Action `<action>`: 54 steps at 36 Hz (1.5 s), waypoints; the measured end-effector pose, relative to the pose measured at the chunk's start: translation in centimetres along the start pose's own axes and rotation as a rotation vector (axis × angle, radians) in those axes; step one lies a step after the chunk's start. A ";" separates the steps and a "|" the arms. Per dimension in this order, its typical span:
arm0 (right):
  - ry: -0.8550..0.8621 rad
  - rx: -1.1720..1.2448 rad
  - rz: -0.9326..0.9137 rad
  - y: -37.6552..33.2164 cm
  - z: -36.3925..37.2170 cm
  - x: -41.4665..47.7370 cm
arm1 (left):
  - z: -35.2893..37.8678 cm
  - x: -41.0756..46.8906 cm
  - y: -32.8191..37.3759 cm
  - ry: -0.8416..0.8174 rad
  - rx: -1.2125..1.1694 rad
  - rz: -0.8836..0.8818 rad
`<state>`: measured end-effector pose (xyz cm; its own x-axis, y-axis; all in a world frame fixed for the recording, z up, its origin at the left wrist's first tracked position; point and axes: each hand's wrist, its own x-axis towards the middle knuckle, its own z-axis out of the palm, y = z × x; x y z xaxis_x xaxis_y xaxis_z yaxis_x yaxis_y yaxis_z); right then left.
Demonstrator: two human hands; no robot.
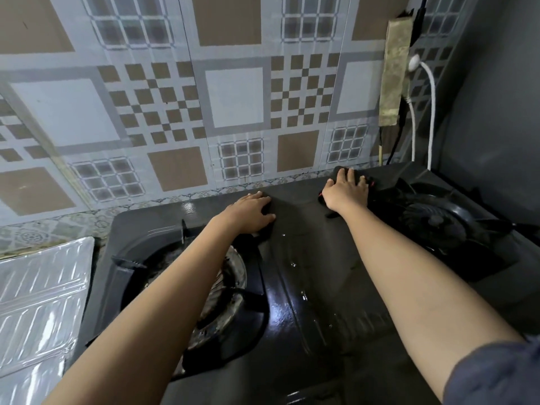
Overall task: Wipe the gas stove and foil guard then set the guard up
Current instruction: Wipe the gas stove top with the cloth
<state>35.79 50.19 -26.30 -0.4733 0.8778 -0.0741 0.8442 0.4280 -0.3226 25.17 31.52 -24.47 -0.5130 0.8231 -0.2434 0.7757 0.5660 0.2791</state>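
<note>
The stove (pixel 306 287) sits on the bench (pixel 43 232) against the tiled wall (pixel 233 97). My right hand (pixel 346 191) lies flat, fingers spread, pressing a dark cloth (pixel 380 185) onto the stove's back edge beside the right burner (pixel 435 223). My left hand (pixel 251 213) rests palm down on the stove top, fingers loosely together, behind the left burner (pixel 228 276). Each burner sits in its own well. Water drops (pixel 293 263) lie between them. The foil guard (pixel 41 293) lies flat left of the stove

tiled counter (pixel 43 232), black gas stove (pixel 306 252) on it, foil guard (pixel 38 287) beside
</note>
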 end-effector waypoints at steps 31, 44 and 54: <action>-0.120 -0.035 -0.582 -1.3 2.1 -9.8 | 0.8 -3.2 -0.4 0.085 0.041 -0.115; -0.187 -0.033 -0.889 2.7 0.8 -12.5 | 0.8 -4.4 0.7 0.150 0.048 -0.130; -0.166 -0.051 -0.751 6.9 -1.1 -9.4 | 1.4 -3.8 3.9 0.202 0.163 -0.181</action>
<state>46.34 45.11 -26.78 -0.9521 0.3058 0.0054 0.2902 0.9090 -0.2991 30.69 30.56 -23.73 -0.6978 0.7116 -0.0817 0.7057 0.7025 0.0917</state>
